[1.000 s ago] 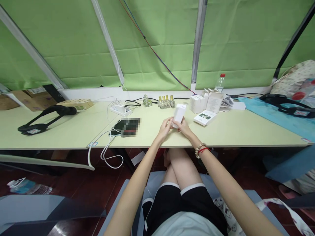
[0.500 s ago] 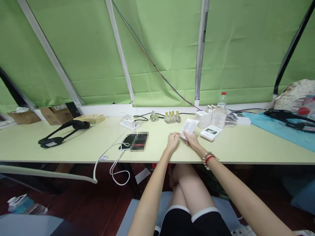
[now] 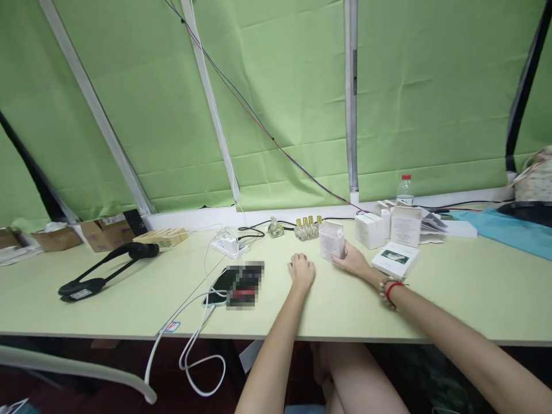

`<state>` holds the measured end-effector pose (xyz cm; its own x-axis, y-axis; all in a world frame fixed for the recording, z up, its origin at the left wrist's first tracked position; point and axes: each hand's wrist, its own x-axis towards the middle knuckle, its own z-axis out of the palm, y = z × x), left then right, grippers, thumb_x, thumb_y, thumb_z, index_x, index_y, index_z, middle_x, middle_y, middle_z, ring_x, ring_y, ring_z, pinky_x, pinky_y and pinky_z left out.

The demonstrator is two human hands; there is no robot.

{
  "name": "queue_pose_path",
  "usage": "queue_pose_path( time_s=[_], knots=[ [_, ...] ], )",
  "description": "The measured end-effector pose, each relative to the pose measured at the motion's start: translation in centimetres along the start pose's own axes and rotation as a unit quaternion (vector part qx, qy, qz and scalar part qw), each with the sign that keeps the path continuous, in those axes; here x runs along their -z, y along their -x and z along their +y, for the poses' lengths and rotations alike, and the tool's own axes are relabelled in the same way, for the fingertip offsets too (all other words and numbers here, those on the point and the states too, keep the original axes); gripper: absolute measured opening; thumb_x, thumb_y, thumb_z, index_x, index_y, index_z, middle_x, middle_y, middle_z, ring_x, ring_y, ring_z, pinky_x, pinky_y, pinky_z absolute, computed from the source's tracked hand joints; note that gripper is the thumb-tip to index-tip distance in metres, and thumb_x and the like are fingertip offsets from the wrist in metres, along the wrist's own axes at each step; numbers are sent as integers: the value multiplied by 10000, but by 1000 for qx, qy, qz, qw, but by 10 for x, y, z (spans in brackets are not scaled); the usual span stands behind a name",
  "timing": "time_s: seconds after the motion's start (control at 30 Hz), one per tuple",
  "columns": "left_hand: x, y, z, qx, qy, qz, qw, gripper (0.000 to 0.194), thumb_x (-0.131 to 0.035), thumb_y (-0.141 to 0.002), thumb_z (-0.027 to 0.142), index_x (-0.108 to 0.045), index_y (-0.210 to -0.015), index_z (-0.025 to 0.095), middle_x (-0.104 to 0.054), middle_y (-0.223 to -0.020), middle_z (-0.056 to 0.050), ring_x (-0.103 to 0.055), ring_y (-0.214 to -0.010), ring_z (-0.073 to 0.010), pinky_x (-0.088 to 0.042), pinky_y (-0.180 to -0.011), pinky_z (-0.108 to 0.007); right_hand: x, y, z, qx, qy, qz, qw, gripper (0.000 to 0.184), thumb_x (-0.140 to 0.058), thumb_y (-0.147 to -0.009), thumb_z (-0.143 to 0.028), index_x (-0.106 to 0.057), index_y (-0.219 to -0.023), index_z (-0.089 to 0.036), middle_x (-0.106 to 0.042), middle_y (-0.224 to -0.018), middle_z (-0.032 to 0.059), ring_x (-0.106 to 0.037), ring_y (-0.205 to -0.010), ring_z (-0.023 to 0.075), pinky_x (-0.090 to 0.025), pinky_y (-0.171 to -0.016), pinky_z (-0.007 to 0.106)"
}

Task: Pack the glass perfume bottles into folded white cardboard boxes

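Observation:
My right hand grips a small white box that stands upright on the pale green table, just in front of a row of small glass bottles with gold caps. A bead bracelet and red string circle that wrist. My left hand rests on the table a little to the left of the box, fingers curled under, holding nothing I can see.
More white boxes and a flat printed box lie to the right, a water bottle behind. A phone with white cable, a power strip, a black neck device and cardboard boxes sit left.
The box was held tilted in both hands near the table edge. Now my right hand alone stands it upright farther back, my left hand has let go, and the view has tilted up.

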<state>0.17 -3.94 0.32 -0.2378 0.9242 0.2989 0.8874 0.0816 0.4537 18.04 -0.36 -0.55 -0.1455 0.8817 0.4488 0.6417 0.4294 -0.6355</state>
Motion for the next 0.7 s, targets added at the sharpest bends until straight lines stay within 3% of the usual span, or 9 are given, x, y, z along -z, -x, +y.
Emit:
queue_pose_path(
  time_s=[0.17,0.43,0.57,0.7],
  knots=[
    [-2,-28,-21,12,-92,7,996,299,-397,-790,231,-529,-1045,146,-552,-1143,-104,-454,-1131,-215,-316,-934,-350,10,4,8,94,97,-54,989,531,-539,-735,-434,-479,-1179,-149,-667,-975,113,-629,-807,243,-447,-669,297],
    [-13,-80,-36,85,-121,38,988,420,-375,-799,257,-457,-1183,107,-503,-1244,-156,-387,-1232,-250,-281,-998,-372,24,19,15,121,115,-126,978,535,-456,-791,-497,-462,-1170,-120,-638,-736,66,-577,-614,199,-398,-554,277],
    [-15,-107,-43,105,-133,59,984,555,-348,-810,249,-317,-1322,41,-361,-1387,-187,-208,-1352,-269,-209,-1060,-374,25,19,13,123,112,-156,974,548,-416,-816,-480,-383,-1227,-119,-600,-679,29,-558,-576,188,-378,-545,276],
    [-17,-133,-53,160,-150,88,972,637,-339,-822,290,-205,-1384,22,-282,-1440,-191,-189,-1363,-276,-215,-1069,-382,24,19,10,92,106,-169,976,598,-408,-815,-471,-280,-1271,-106,-569,-650,9,-558,-575,197,-359,-543,280]
  ],
)
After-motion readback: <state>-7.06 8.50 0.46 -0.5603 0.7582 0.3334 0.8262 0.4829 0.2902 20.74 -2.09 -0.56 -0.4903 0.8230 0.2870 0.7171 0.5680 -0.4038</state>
